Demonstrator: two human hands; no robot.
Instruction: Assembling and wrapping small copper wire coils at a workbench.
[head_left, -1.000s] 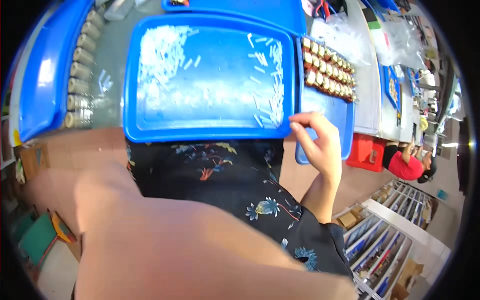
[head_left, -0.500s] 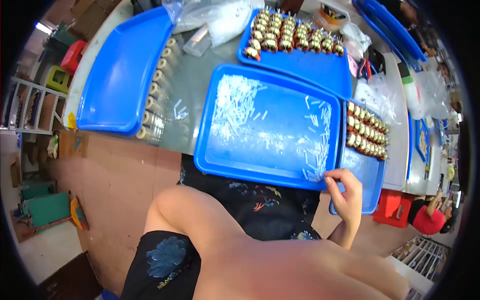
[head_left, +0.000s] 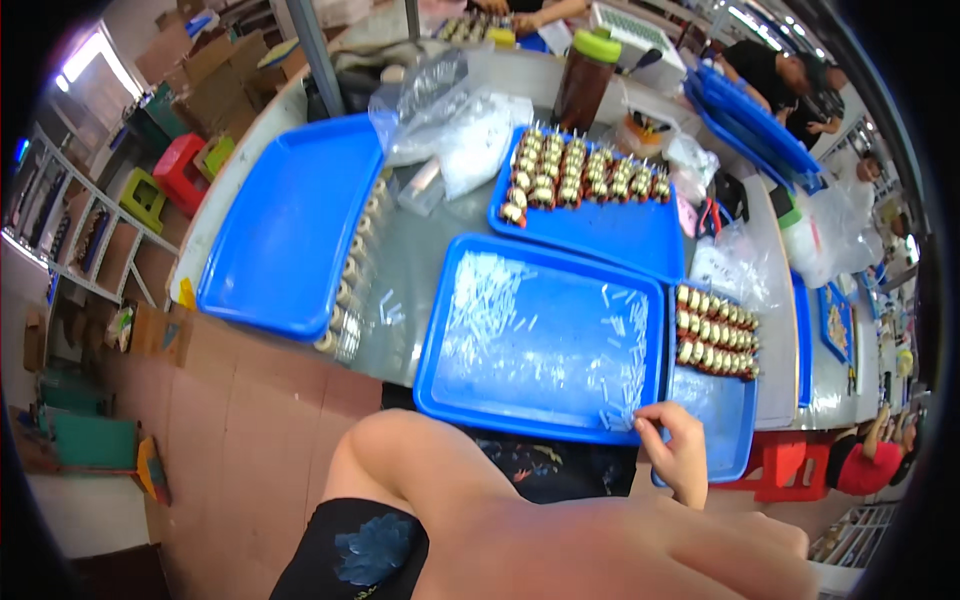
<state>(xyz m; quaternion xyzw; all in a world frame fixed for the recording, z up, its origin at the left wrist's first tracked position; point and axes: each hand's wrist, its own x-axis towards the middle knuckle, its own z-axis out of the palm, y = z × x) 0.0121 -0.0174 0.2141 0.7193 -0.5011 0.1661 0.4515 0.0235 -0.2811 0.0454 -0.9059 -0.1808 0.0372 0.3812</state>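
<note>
right hand point(head_left: 674, 448), thumb and forefinger almost pinched, hold unclear, at the blue rectangular plastic tray point(head_left: 570, 330); ahead, many thin white tubes point(head_left: 482, 298) remain loose; beyond, cream-and-brown cylindrical parts point(head_left: 717, 333) seem already lined up. blurred left hand point(head_left: 715, 560): openness, hold untellable.

Big tray point(head_left: 550, 350): bright blue. Left tray point(head_left: 290, 225): same blue, plain. Little sticks point(head_left: 485, 295): whitish, see-through. Table top point(head_left: 400, 345): grey. Parts in rows point(head_left: 716, 332): cream and reddish brown. Bottle point(head_left: 580, 92): dark brown, lid point(head_left: 597, 45) lime green. Clothes point(head_left: 375, 548): black, blue flower. Floor point(head_left: 250, 400): pinky brown.
</note>
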